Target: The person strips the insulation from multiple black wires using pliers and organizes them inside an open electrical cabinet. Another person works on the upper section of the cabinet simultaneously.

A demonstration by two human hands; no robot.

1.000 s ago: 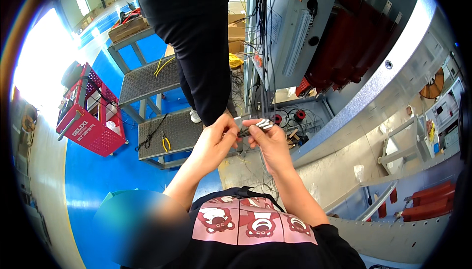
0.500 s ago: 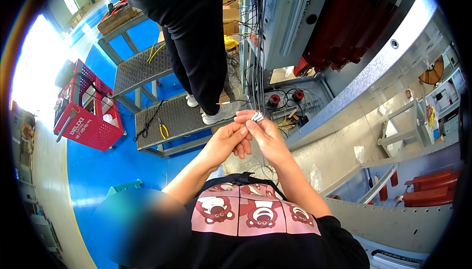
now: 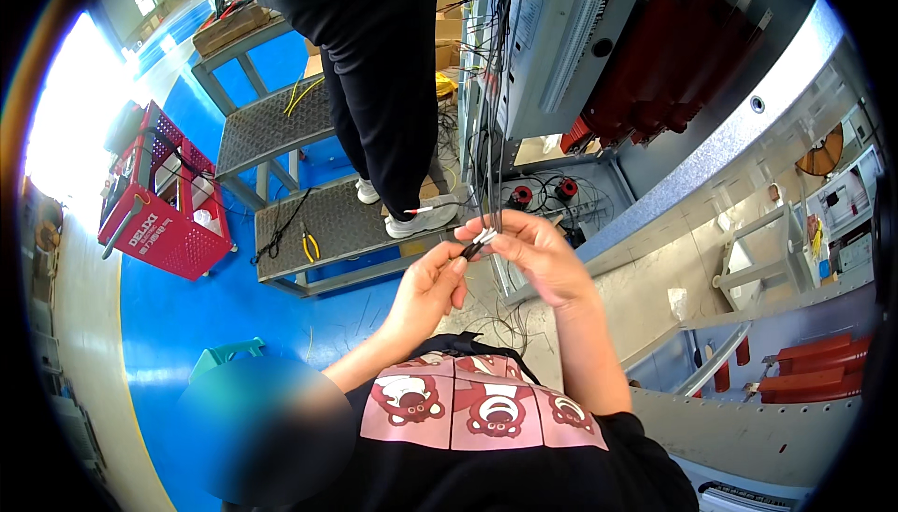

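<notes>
Head view, looking down on a person in a black shirt with a pink cartoon print, both bare hands raised together in front of an open electrical cabinet (image 3: 571,35); the left hand (image 3: 428,289) is curled, thumb and forefinger pinched on the lower end of a thin black wire with white sleeves (image 3: 480,240), the remaining fingers folded loosely toward the palm; the right hand (image 3: 535,255) is also partly closed, its fingertips (image 3: 494,239) gripping the same wire at the white sleeves, so the two hands meet almost tip to tip; the wire sits between them, just beneath a bundle of dark cables (image 3: 496,91) hanging down the cabinet's edge; whether it belongs to that bundle cannot be told; behind the hands a second person in black trousers (image 3: 383,72) and white shoes (image 3: 421,222) stands on a grey metal step platform (image 3: 327,227), on which yellow-handled pliers (image 3: 309,248) lie; a red wire basket (image 3: 164,203) rests on the blue floor (image 3: 168,316) well to the left; two red round fittings (image 3: 543,192) sit low inside the cabinet, near the right hand.
</notes>
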